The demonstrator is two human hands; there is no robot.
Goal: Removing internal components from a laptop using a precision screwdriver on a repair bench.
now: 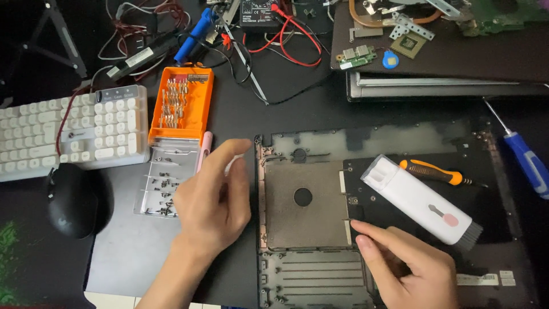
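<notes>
On the laptop bottom cover [303, 171] lie 1 white cleaning brush [420, 200] and 1 orange screwdriver [434, 171]. 2 hands: left hand [214, 197] loosely open beside it, holding nothing; right hand [409, 266] pinching small tweezers [349, 219] at its centre.

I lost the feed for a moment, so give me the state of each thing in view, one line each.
Left hand: raised, empty, fingers loosely curled.
Right hand: fingertips on the laptop base panel, which lies flat with its inside up.
White cleaning tool: lying on panel, brush end out.
Orange bit case: open.
Clear screw tray: holding loose screws.
</notes>
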